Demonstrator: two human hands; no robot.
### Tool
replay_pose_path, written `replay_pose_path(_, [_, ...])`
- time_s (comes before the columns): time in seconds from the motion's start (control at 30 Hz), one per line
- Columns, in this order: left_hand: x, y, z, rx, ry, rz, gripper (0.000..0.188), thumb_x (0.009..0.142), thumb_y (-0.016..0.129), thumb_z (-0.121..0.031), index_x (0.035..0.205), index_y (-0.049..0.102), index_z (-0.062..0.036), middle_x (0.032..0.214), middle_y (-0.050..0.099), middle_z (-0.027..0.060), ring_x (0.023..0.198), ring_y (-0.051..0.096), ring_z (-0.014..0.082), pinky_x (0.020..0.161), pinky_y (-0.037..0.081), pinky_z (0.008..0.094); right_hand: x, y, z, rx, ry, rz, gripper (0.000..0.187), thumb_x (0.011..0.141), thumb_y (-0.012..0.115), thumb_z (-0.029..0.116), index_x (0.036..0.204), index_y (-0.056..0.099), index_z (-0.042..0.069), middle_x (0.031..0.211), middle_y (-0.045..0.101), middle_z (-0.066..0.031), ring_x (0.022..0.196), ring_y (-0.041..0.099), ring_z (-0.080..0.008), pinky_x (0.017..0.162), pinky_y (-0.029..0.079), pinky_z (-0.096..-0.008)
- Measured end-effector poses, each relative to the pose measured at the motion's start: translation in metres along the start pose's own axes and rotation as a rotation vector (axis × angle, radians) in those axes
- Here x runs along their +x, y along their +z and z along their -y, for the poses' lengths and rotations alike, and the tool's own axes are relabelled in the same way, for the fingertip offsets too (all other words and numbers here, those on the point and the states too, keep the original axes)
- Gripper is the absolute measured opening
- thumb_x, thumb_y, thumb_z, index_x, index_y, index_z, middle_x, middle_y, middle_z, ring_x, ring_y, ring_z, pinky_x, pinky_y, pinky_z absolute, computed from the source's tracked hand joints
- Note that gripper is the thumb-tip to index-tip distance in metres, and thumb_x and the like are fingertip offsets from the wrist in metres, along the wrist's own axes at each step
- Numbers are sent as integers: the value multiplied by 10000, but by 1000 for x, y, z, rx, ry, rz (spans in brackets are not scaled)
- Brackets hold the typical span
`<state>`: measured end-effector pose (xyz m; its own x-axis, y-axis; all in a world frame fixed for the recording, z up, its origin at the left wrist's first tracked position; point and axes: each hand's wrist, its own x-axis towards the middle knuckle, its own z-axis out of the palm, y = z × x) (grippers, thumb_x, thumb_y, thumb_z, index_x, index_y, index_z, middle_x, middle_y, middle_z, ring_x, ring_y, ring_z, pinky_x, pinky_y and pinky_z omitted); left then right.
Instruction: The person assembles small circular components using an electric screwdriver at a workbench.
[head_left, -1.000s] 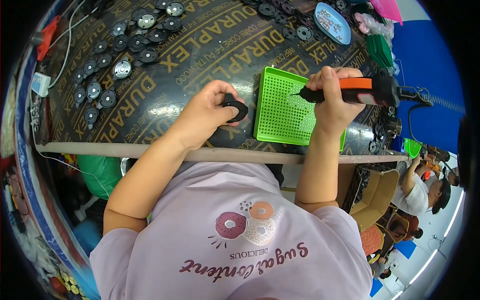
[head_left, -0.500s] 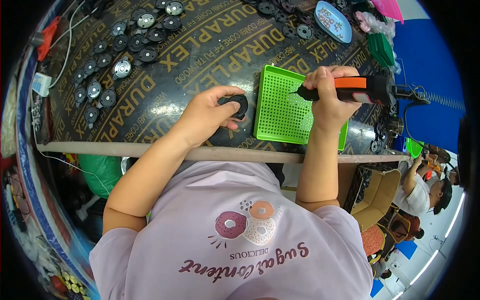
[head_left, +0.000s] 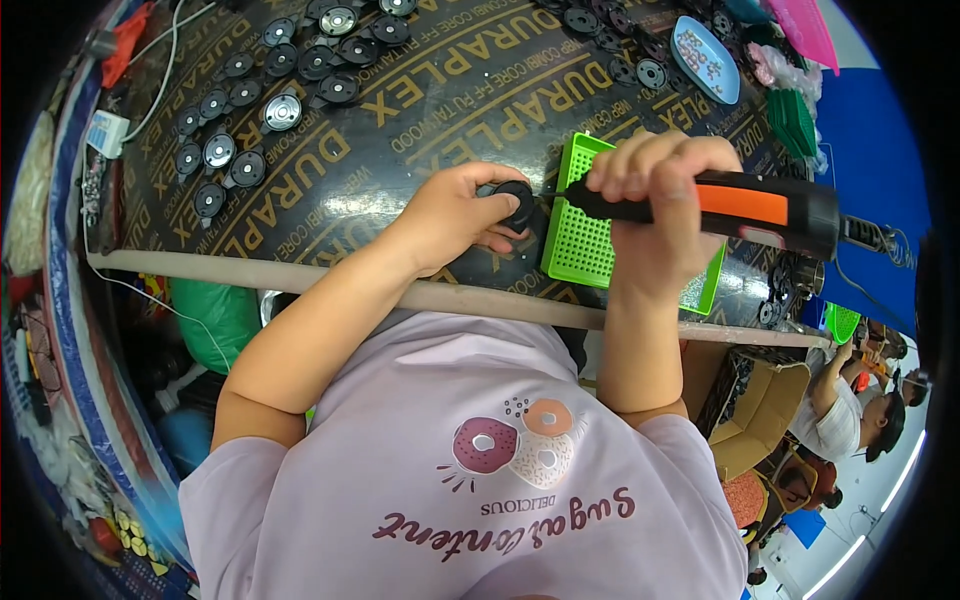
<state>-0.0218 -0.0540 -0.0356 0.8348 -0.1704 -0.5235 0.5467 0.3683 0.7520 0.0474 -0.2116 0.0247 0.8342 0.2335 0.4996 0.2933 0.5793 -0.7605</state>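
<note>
My left hand point(head_left: 457, 219) pinches a round black plastic part point(head_left: 516, 205) on edge, just above the dark tabletop. Wrapped around a black and orange electric screwdriver point(head_left: 745, 208) is my right hand point(head_left: 665, 200). The tool lies nearly level, its thin bit pointing left and reaching close to the black part; whether they touch I cannot tell. Behind and under the right hand rests a bright green perforated tray point(head_left: 580, 240), partly hidden by that hand and the tool.
Many round black parts point(head_left: 282, 113) lie spread at the far left, others at the far right. A light blue dish point(head_left: 706, 60) with small pieces stands at the back right, near dark green trays point(head_left: 792, 122). A coiled cord point(head_left: 880, 238) trails from the screwdriver. A cardboard box point(head_left: 760, 415) sits below the table edge.
My right hand has brought the screwdriver left and levelled it, so its bit is now close to the black part. The left hand keeps its hold; the whole view has shifted slightly.
</note>
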Motion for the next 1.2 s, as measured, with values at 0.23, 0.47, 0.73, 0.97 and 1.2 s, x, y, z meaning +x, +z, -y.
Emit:
replay_pose_path(0.23, [0, 2, 1, 11, 17, -26, 284, 902, 563, -61, 1179, 554, 2, 948, 656, 112, 776, 678, 171, 625, 570, 256, -4, 6, -18, -83, -33, 47, 311, 737, 683, -147, 886, 477, 33, 716, 606, -86, 611, 586, -123, 569, 491, -236])
replay_pose_path(0.47, [3, -1, 2, 10, 25, -16, 277, 897, 569, -60, 1163, 560, 14, 948, 648, 117, 773, 678, 178, 611, 572, 259, -8, 11, -19, -104, -22, 135, 293, 736, 672, -126, 851, 459, 40, 684, 594, -77, 595, 569, -105, 566, 469, -219])
replay_pose_path(0.73, [4, 0, 4, -6, 51, 16, 284, 895, 574, -54, 1171, 559, 13, 979, 642, 127, 785, 680, 190, 619, 579, 267, -15, 9, -14, -218, -2, 192, 248, 787, 604, -116, 861, 438, 53, 681, 540, -79, 580, 540, -168, 585, 500, -324])
replay_pose_path(0.97, [-3, 9, -2, 75, 40, -85, 281, 905, 557, -44, 1181, 531, 2, 979, 631, 122, 790, 684, 207, 630, 579, 272, -2, 1, 7, -34, -67, 270, 349, 712, 769, -28, 850, 463, 65, 676, 552, -69, 570, 533, -182, 552, 485, -314])
replay_pose_path(1.2, [-13, 9, 3, -30, 102, -33, 316, 867, 523, 67, 1178, 497, 21, 1076, 587, 149, 909, 669, 277, 736, 591, 318, 5, -56, 37, -480, 11, -269, 231, 779, 637, -110, 840, 477, 45, 707, 567, -80, 567, 584, -164, 537, 498, -288])
